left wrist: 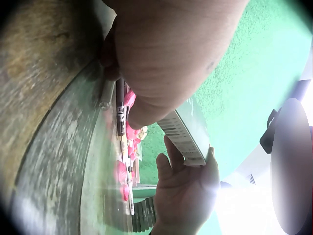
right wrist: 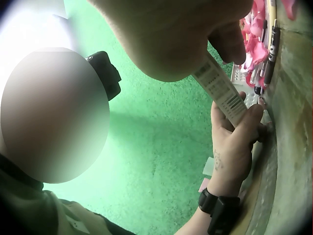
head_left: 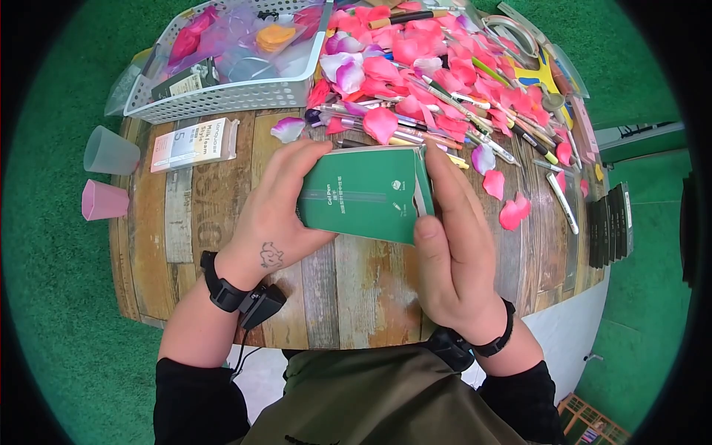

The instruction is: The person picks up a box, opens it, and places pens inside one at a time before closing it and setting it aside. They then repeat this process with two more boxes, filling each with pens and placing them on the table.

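Observation:
A green gel pen box (head_left: 360, 194) is held above the wooden table between both hands. The left hand (head_left: 278, 204) grips its left end, thumb below and fingers over the far edge. At the other end lies the right hand (head_left: 463, 248), its fingers extended along the side and its thumb on the near corner. In the left wrist view the box (left wrist: 188, 134) shows a pale side with a barcode, with the right hand (left wrist: 183, 196) against its lower end. In the right wrist view the left hand (right wrist: 232, 152) holds the barcoded box (right wrist: 222, 93).
A white basket (head_left: 222, 104) with bags stands at the back left. Near it are a milk-foam pen box (head_left: 194, 144), a clear cup (head_left: 111, 150) and a pink cup (head_left: 104, 200). Pens and pink petals (head_left: 380, 126) cover the back right. Dark boxes (head_left: 612, 226) stand beyond the right edge.

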Demonstrator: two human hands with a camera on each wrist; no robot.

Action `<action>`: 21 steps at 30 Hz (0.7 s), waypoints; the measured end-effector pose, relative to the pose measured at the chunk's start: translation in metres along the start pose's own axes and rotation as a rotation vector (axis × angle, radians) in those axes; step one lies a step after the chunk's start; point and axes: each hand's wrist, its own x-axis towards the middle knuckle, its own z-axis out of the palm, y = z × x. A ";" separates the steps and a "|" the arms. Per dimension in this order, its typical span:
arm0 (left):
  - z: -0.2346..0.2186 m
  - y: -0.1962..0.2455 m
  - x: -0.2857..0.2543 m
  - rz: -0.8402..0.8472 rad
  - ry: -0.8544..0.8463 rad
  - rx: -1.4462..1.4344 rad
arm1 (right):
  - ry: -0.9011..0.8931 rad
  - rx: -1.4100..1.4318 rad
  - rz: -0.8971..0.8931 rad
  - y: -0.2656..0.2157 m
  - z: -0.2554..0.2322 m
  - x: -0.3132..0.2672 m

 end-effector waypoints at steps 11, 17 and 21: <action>0.001 -0.003 -0.002 -0.038 -0.008 0.003 | -0.102 0.034 -0.023 -0.007 -0.003 0.002; 0.001 -0.001 -0.001 -0.028 -0.013 0.002 | -0.174 0.014 0.018 -0.002 -0.016 0.001; 0.001 -0.002 -0.001 -0.025 -0.022 -0.001 | -0.169 0.063 0.069 0.000 -0.014 -0.001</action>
